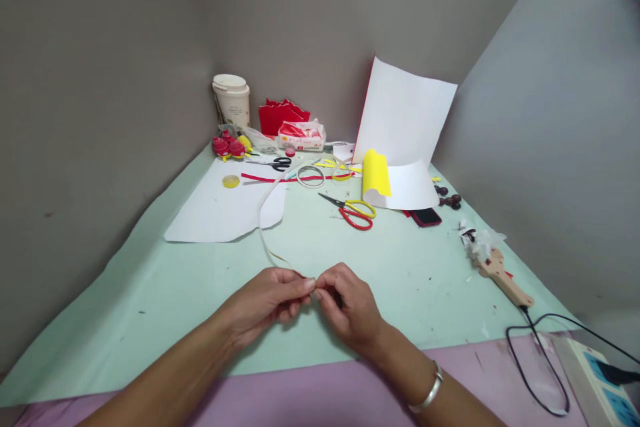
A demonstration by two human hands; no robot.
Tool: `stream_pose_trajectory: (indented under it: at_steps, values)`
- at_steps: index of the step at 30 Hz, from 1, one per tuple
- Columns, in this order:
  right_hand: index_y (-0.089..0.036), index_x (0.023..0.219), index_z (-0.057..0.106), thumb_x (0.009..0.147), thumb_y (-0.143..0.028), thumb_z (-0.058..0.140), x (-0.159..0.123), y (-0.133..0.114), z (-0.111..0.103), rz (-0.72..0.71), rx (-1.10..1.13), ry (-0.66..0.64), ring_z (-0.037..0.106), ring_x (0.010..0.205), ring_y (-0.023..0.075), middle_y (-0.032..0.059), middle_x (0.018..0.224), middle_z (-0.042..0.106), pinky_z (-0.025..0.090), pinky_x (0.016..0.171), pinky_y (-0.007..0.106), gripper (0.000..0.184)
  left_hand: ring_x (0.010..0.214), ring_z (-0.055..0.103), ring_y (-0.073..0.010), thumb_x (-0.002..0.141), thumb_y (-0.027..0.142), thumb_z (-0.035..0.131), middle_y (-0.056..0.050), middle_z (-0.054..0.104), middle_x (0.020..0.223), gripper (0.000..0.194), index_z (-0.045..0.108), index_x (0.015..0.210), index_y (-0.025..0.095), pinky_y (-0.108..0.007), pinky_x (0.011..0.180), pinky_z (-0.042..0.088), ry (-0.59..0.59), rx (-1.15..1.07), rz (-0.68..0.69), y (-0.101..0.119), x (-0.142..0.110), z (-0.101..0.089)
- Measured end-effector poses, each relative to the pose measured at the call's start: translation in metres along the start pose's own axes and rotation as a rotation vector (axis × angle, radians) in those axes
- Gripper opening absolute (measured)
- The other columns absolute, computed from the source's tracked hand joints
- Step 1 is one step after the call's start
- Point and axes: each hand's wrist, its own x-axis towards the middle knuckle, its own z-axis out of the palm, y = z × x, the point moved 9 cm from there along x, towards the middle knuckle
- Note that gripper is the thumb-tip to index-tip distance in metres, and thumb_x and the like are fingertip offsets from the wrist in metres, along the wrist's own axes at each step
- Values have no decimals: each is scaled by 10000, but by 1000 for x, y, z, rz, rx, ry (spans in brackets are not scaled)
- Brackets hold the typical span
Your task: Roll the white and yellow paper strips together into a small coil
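Note:
My left hand (267,300) and my right hand (347,303) meet fingertip to fingertip over the pale green mat (150,293). Both pinch the near end of a long thin white paper strip (261,213). The strip curves away from my fingers, up over the white sheet (220,207) toward the back of the table. My right wrist wears a silver bangle (427,393).
Red and yellow scissors (353,210) lie mid-table, black scissors (275,162) farther back. Behind are a yellow paper roll (376,173), a large white sheet (405,117) leaning on the wall, a paper cup (233,100), red paper pieces (283,117), a phone (425,217). A glue gun (500,273) and power strip (595,380) sit right.

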Motion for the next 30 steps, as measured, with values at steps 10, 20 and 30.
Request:
stream_pose_trajectory:
  at_steps: [10, 20, 30]
  values:
    - [-197, 905, 584, 851, -105, 539, 0, -4, 1, -24, 9, -13, 541, 716, 137, 24, 783, 593, 442, 618, 240, 116, 514, 385, -66, 727, 469, 734, 22, 502, 566, 371, 639, 689, 113, -199, 480, 248, -53, 18, 2, 0, 2, 1]
    - [-198, 912, 588, 862, -118, 540, -1, -4, 2, -21, 2, -46, 548, 715, 143, 31, 793, 601, 453, 619, 251, 106, 506, 386, -61, 681, 439, 775, 23, 510, 551, 346, 647, 673, 117, -191, 462, 243, -27, 10, -4, 0, 0, 0]
    - [-199, 885, 598, 892, -150, 530, 0, -8, -4, -64, -133, 95, 563, 689, 143, 28, 744, 611, 458, 590, 243, 84, 509, 348, -61, 690, 464, 766, 42, 481, 543, 370, 612, 666, 129, -200, 472, 229, 17, -48, 34, 2, 1, 1]
